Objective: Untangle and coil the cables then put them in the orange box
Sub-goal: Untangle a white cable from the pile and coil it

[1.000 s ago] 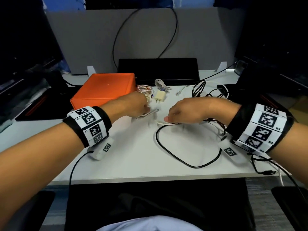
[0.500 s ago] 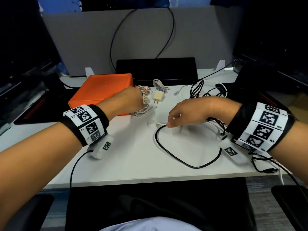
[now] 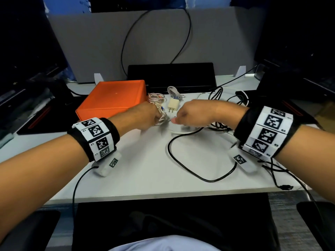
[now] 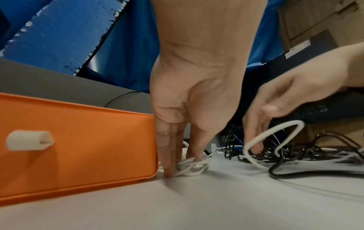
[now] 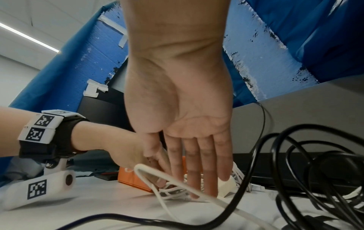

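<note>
The closed orange box [image 3: 112, 98] sits at the back left of the white table [image 3: 136, 178]. At its right corner my left hand [image 3: 160, 120] pinches a small white braided cable bundle [image 4: 194, 167] between straight fingers [image 4: 167, 152] and thumb, down on the tabletop. My right hand [image 5: 197, 193] reaches in close beside it with straight fingers, whose tips touch a thick white cable [image 5: 149, 172] that arches up in a loop [image 4: 275, 129]. A black cable [image 3: 181, 160] loops across the table under my right wrist.
A white charger plug [image 3: 172, 105] and a light coiled cable [image 3: 173, 92] lie behind my hands. A tangle of black cables [image 3: 217, 95] lies at the back right, and a black device [image 3: 172, 75] stands behind. Sensor leads hang from both wrists at the front edge.
My right hand has moved left and away from me, closing up to the left hand. The left hand has stayed on the braided bundle beside the box.
</note>
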